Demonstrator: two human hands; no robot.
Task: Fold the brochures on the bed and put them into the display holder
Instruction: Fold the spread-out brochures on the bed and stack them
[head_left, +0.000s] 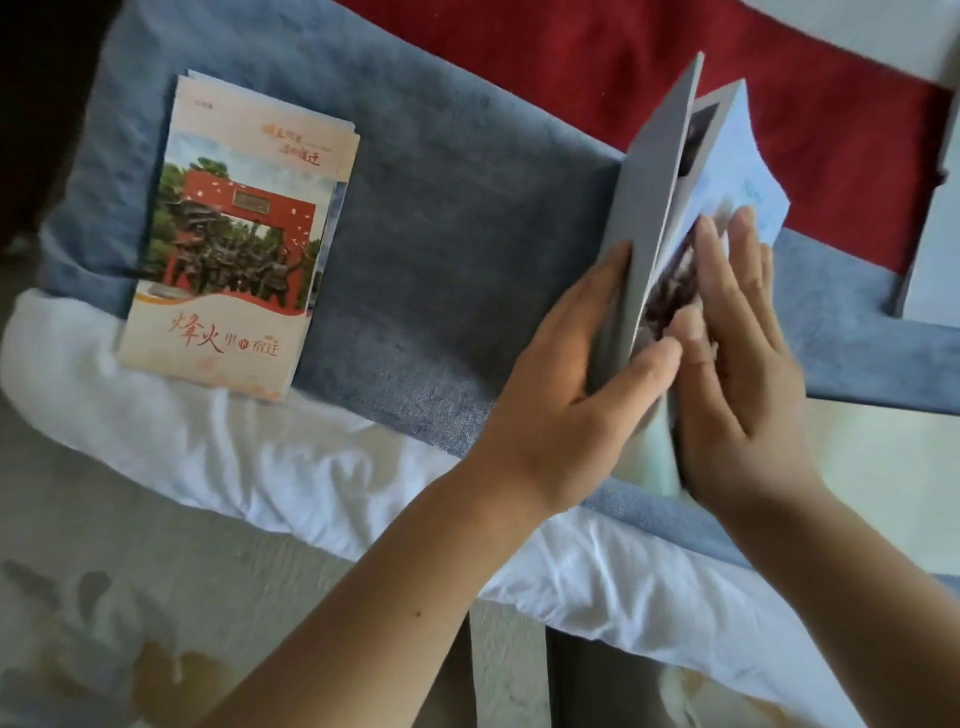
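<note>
A stack of folded brochures with a red gate photo on the cover lies on the blue blanket at the left. At the right, a grey-backed brochure stands half-folded on the bed, its panels rising like a book. My left hand grips the grey outer panel near its lower edge, thumb on the inside. My right hand presses flat, fingers straight, against the inner printed panel. The display holder cannot be made out with certainty.
A blue blanket covers the bed over a white sheet. A red cloth lies at the back. A pale object stands at the right edge. The floor shows at the bottom left.
</note>
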